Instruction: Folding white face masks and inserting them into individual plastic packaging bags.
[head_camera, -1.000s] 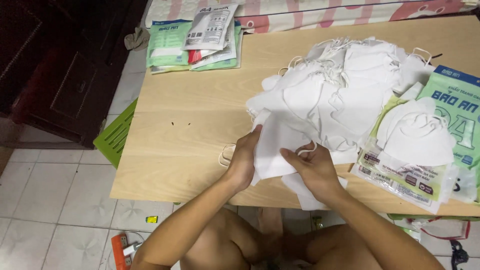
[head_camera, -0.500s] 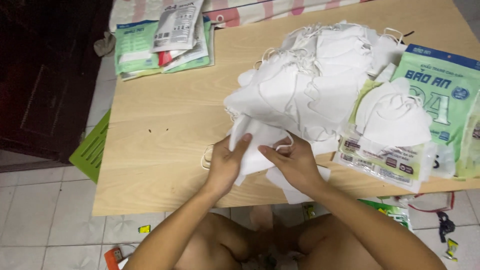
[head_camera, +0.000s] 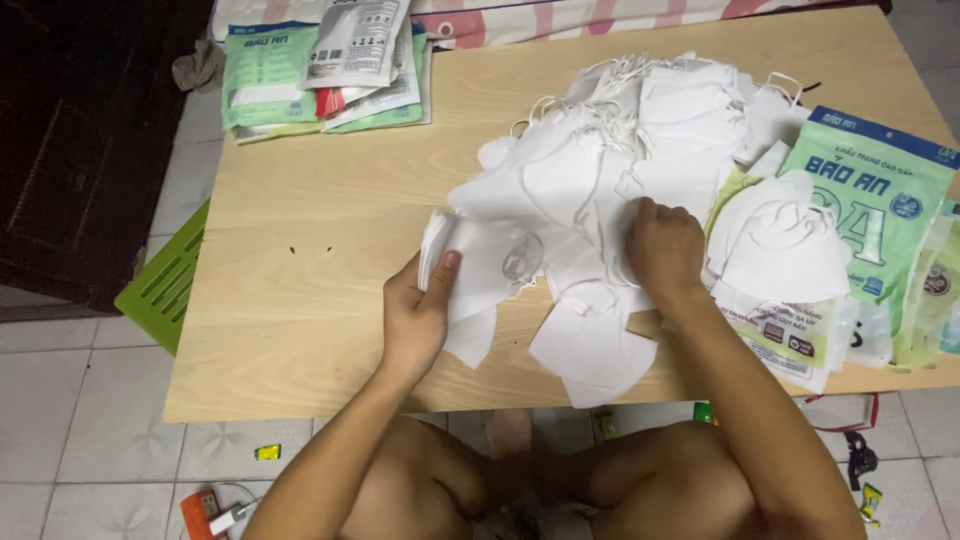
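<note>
A big heap of white face masks (head_camera: 640, 140) covers the middle and right of a low wooden table (head_camera: 320, 200). My left hand (head_camera: 418, 310) grips a small stack of folded white masks (head_camera: 480, 262) near the front edge, thumb on top. My right hand (head_camera: 662, 248) rests palm down on the near side of the heap, fingers curled into the masks. One loose mask (head_camera: 590, 345) lies between my hands and overhangs the table's front edge.
Green and white printed packets (head_camera: 872, 200) lie at the right, some with masks on top. More flat packets (head_camera: 320, 60) are stacked at the far left corner. A green slatted crate (head_camera: 165, 285) stands on the tiled floor at the left. Small items lie on the floor below.
My right hand let go of the folded stack and moved right and up onto the heap. My left hand keeps the stack, now held further left.
</note>
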